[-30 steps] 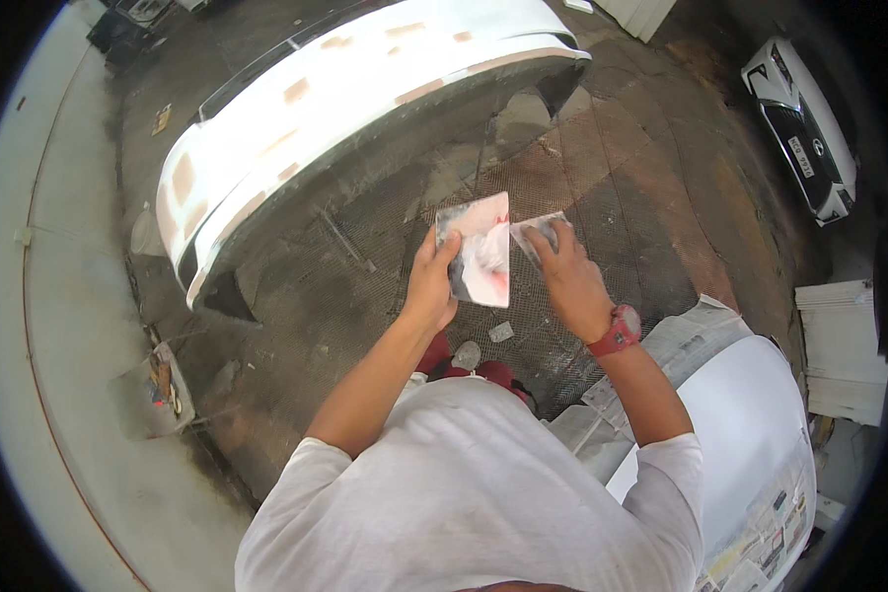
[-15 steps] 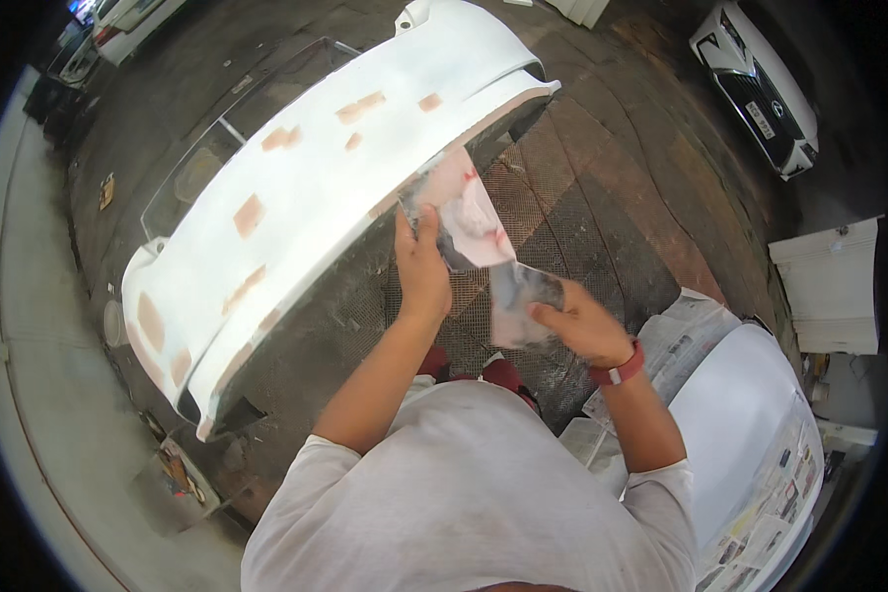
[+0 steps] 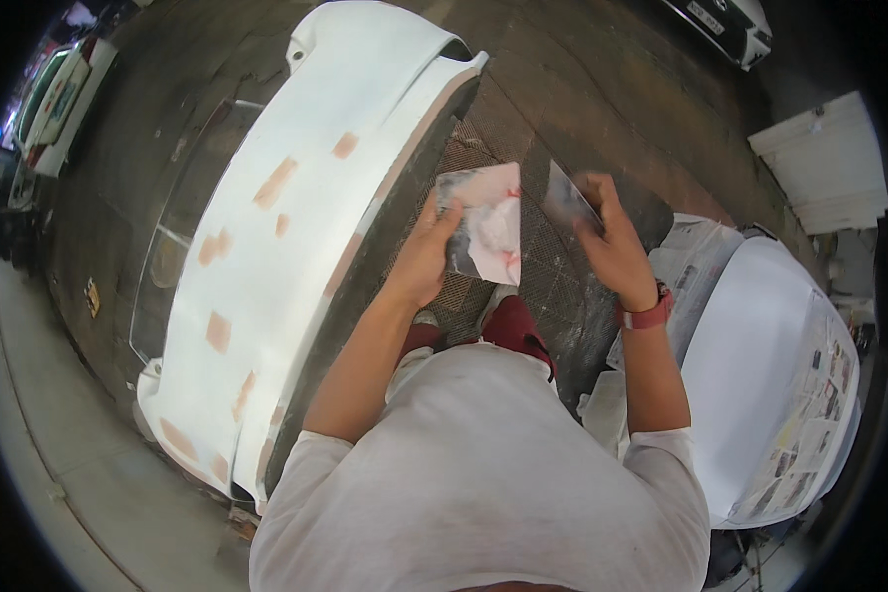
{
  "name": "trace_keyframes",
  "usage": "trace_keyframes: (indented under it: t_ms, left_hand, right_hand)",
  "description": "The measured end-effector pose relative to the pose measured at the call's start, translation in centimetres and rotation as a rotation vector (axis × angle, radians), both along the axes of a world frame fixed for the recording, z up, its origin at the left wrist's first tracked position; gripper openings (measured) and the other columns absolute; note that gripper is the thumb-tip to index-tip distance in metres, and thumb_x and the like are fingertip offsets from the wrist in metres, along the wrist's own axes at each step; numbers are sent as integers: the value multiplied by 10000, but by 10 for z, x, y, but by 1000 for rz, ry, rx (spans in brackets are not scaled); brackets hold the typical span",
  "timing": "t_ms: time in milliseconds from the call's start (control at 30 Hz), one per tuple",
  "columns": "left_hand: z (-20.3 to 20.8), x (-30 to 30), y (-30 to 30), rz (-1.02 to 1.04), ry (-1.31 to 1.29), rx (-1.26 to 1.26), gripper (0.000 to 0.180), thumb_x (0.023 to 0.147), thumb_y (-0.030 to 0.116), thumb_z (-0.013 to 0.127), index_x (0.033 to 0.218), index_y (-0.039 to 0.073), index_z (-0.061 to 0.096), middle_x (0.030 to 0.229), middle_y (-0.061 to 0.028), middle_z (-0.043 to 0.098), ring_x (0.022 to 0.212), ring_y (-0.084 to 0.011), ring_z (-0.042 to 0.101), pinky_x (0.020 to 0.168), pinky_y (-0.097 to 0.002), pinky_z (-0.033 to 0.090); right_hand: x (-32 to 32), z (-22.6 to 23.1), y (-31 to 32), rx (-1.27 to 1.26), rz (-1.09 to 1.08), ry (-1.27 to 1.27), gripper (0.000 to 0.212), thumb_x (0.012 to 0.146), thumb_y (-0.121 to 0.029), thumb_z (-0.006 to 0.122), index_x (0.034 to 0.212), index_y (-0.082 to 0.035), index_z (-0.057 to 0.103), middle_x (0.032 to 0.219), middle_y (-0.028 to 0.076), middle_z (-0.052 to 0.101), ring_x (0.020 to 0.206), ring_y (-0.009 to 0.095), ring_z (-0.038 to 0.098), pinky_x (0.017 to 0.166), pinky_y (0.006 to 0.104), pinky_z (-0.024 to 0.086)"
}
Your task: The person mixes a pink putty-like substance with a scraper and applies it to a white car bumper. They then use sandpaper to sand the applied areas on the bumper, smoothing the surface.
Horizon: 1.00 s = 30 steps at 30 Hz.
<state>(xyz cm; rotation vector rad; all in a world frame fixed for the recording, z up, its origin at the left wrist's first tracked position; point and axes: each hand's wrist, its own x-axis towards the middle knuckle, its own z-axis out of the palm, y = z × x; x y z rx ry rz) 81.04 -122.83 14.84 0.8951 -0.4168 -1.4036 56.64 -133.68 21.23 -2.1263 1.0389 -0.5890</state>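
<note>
My left hand (image 3: 426, 249) grips the left edge of a flat rectangular mixing board (image 3: 498, 232), thumb on top. Pinkish-white paste with red streaks and dark grey smears covers the board. To its right, my right hand (image 3: 619, 242) is closed on a thin grey putty spreader (image 3: 566, 199), tilted and somewhat blurred. A gap separates spreader and board. Left of both hands lies a long white car bumper (image 3: 257, 271) with several tan patches on its surface and a tan strip along its near edge.
A clear-framed stand (image 3: 173, 237) shows behind the bumper. At right sits a white car panel (image 3: 760, 345) partly masked with printed paper (image 3: 809, 414). A white cabinet-like panel (image 3: 824, 163) stands farther right. Cars show at the far left (image 3: 64, 104) and far right (image 3: 725, 25).
The spreader has come away from the board's corner, moving up and right with my right hand. The board is now more upright in view. The whole view has turned, so the bumper looks steeper.
</note>
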Motion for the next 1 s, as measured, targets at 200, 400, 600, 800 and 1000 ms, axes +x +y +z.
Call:
trace_keyframes:
  t_ms: [200, 400, 600, 800, 1000]
  left_hand:
    - [-10, -32, -89, 192, -699, -45, 409, 1138, 268, 480, 1425, -19, 535, 1319, -162, 656, 1207, -237, 603, 1064, -358, 444]
    - [-47, -73, -207, 596, -118, 5, 380, 1118, 236, 524, 1432, 22, 518, 1288, -125, 656, 1162, -237, 644, 1006, -374, 525]
    - [-6, -144, -328, 180, 42, 61, 406, 1103, 236, 562, 1462, 55, 512, 1305, -104, 660, 1157, -204, 661, 987, -370, 559]
    - [-44, -192, -415, 198, -48, 32, 408, 1096, 258, 579, 1440, 42, 541, 1326, -106, 665, 1195, -228, 648, 1059, -375, 516]
    - [-13, -181, -510, 248, -412, -19, 395, 1105, 201, 562, 1461, 33, 524, 1323, -89, 663, 1169, -166, 631, 1018, -333, 508]
  right_hand:
    - [26, -20, -16, -600, 187, 318, 591, 845, 0, 611, 1386, -234, 662, 1405, 111, 589, 1367, 370, 514, 1195, 599, 333]
    - [-43, -5, -124, -550, 364, 427, 521, 877, -67, 621, 1360, -254, 681, 1461, 112, 547, 1417, 390, 479, 1238, 663, 238]
    - [-95, 8, -225, -50, 183, -34, 533, 878, 42, 594, 1351, -187, 679, 1546, 217, 431, 1366, 504, 518, 1085, 489, 534]
    - [-157, 8, -374, -326, 54, 414, 608, 850, 83, 546, 1393, -167, 654, 1534, 199, 459, 1459, 500, 411, 1226, 537, 366]
    - [-141, 31, -437, -506, 211, 545, 617, 827, 120, 526, 1380, -117, 661, 1516, 204, 471, 1468, 470, 404, 1251, 524, 302]
